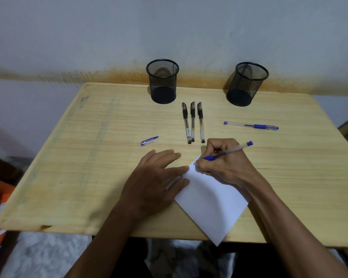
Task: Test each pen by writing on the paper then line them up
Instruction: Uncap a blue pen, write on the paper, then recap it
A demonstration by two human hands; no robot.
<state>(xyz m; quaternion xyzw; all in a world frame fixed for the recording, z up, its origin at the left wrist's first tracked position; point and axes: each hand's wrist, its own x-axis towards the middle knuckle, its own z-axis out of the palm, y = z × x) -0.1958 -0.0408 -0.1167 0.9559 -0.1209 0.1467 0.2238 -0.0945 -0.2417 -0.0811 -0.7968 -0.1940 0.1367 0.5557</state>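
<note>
Right hand (219, 163) grips a blue pen (228, 151) writing on paper (211, 199); left hand (159, 177) lies flat, fingers straight.
The ink marks are too small to read; 3 black pens (192, 122) lie side by side.

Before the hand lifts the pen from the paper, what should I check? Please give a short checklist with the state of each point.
1. Right hand grips the blue pen, tip on the paper: ok.
2. Left hand lies flat on the paper's edge and holds it: ok.
3. Ink mark visible at the tip: cannot tell, faint marks only.
4. Blue cap lies free on the table, left of the row: ok.
5. Three black pens lie capped, side by side: ok.
6. Second blue pen lies apart at the right, not lined up: not ok.
</note>
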